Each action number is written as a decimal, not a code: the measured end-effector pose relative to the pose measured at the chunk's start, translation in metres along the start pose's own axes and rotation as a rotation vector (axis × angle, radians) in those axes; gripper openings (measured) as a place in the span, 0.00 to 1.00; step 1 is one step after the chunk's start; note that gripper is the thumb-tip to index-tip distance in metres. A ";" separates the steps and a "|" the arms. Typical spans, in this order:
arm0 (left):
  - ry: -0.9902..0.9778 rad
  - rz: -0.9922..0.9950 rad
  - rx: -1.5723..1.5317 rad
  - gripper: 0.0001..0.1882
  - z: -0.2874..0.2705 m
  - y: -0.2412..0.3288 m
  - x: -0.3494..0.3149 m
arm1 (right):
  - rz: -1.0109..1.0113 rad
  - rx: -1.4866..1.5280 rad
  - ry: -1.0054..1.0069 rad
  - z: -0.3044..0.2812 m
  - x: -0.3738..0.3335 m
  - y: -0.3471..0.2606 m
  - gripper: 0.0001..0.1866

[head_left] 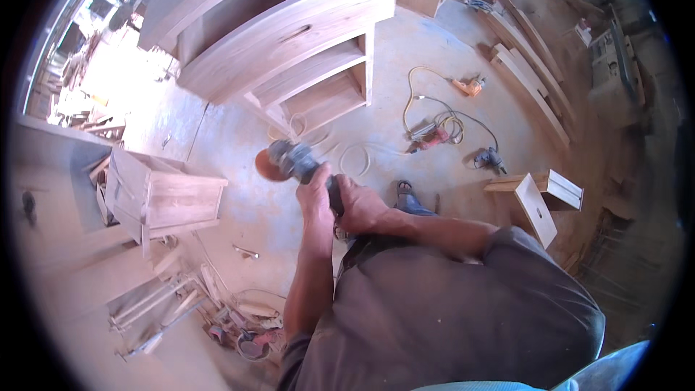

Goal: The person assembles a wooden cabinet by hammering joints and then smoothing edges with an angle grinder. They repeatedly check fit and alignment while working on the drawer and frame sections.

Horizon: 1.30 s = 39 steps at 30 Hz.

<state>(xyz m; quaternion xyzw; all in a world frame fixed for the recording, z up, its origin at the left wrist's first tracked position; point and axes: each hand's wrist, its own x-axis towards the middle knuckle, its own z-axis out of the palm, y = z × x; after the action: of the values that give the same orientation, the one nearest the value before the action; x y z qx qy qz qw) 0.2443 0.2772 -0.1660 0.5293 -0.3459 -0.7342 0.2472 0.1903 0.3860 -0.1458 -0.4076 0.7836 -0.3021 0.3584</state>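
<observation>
Both my hands are closed on an angle grinder (295,162), a dark power tool with an orange-brown disc (271,165) at its far left end. My left hand (316,194) wraps the grinder's body, thumb along its top. Just right of it, my right hand (360,204) grips the rear of the tool. The disc is in the air, apart from the wooden furniture. Beyond it stands a large unpainted wooden cabinet (318,25) with its drawer pulled out and a lower shelf compartment. Whether the disc spins cannot be made out.
An orange power tool (470,86), a red one (431,139) and a dark one (489,160) lie with cords on the floor. Long boards (532,94) lie at right, near a loose drawer (536,210). A small wooden cabinet (182,199) is at left; tools and offcuts lie lower left.
</observation>
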 end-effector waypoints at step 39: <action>-0.589 -0.284 0.186 0.11 0.308 -0.020 0.099 | 0.244 0.968 0.292 -0.209 0.099 0.173 0.18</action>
<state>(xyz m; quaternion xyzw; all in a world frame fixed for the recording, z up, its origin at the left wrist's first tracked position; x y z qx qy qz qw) -0.0789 0.2938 -0.1793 0.3575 -0.3906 -0.8481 -0.0176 -0.0921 0.4227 -0.1927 -0.0544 0.6378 -0.6396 0.4256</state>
